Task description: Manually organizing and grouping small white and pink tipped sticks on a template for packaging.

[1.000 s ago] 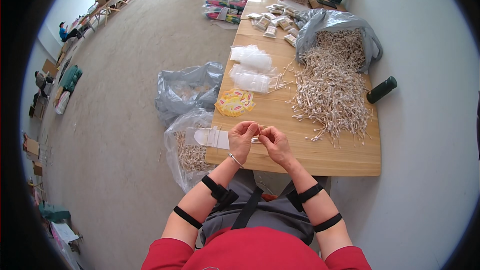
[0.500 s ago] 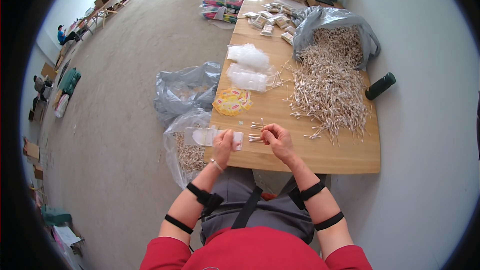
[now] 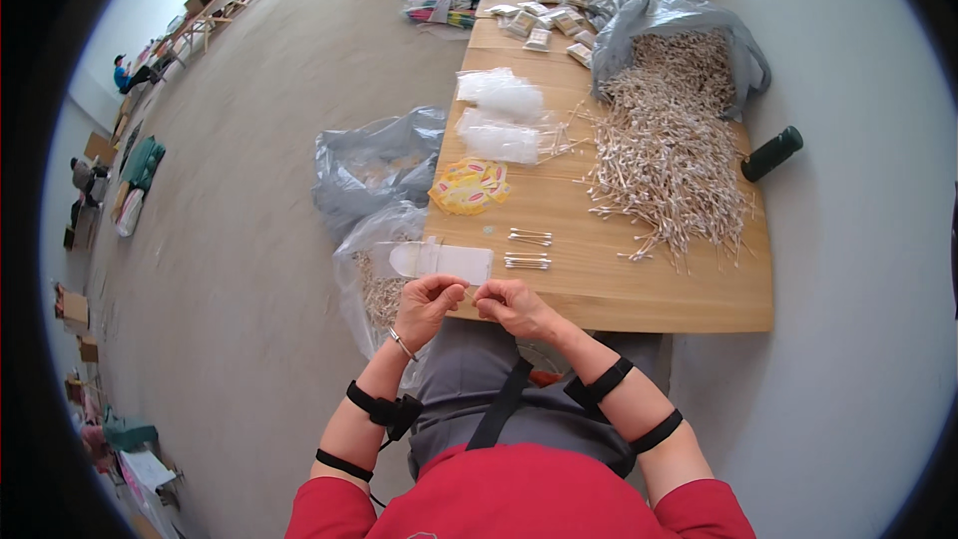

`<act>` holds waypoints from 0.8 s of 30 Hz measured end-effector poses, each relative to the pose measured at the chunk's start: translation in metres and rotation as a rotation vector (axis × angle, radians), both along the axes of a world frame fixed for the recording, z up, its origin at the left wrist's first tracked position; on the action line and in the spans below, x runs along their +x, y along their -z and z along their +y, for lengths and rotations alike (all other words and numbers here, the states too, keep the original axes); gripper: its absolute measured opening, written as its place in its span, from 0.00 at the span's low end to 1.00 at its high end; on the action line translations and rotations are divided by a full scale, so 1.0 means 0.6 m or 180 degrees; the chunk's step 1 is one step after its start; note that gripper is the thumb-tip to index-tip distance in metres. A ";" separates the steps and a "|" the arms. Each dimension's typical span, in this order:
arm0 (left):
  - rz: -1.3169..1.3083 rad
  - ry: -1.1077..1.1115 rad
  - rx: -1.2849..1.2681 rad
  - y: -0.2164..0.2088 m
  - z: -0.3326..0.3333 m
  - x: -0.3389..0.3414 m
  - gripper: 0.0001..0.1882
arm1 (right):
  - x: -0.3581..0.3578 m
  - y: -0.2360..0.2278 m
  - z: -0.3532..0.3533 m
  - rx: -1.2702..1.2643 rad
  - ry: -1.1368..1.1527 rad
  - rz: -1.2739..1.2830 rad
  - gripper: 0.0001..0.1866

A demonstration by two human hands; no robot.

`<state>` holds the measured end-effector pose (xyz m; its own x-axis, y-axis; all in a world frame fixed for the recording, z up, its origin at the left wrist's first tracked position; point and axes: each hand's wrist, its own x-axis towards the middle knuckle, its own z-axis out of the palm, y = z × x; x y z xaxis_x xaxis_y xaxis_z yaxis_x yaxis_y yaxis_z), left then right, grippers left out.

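Observation:
At the table's near edge my left hand (image 3: 429, 307) and my right hand (image 3: 516, 308) are close together, fingertips pinched. Anything between those fingers is too small to make out. Just beyond my left hand lies a flat clear plastic bag (image 3: 464, 263) with a rounded flap, reaching over the left edge. Two small rows of cotton swabs, a farther row (image 3: 531, 237) and a nearer row (image 3: 527, 261), rest to the right of the bag. A large heap of loose cotton swabs (image 3: 669, 160) spills toward me from a grey plastic sack (image 3: 750, 55) on the right.
Yellow printed cards (image 3: 469, 188) and stacked clear bags (image 3: 499, 135) lie along the table's left side. Packed swab packets (image 3: 539, 39) sit farther back. A dark green bottle (image 3: 771, 154) stands by the wall. Open plastic sacks (image 3: 377, 165) are on the floor at left.
My right hand has left the swab rows and come left and nearer to me. My left hand has let go of the plastic bag and moved nearer too.

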<state>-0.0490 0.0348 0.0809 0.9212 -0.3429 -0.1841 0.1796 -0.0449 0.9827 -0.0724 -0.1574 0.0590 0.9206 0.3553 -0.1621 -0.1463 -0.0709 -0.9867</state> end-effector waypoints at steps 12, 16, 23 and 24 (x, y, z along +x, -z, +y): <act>0.0172 -0.0172 -0.0659 0.065 -0.085 0.006 0.08 | -0.014 -0.001 -0.046 0.0547 0.0230 0.0617 0.07; 0.0176 -0.0263 -0.0203 0.082 -0.104 0.022 0.10 | 0.015 0.013 -0.075 -0.1037 0.0618 -0.0419 0.05; -0.0408 -0.1000 0.0251 0.126 -0.124 0.055 0.12 | 0.065 0.033 -0.092 -0.3183 0.1130 -0.1639 0.06; -0.0403 -0.0998 0.0251 0.127 -0.129 0.058 0.12 | 0.070 0.036 -0.095 -0.3293 0.1221 -0.1734 0.08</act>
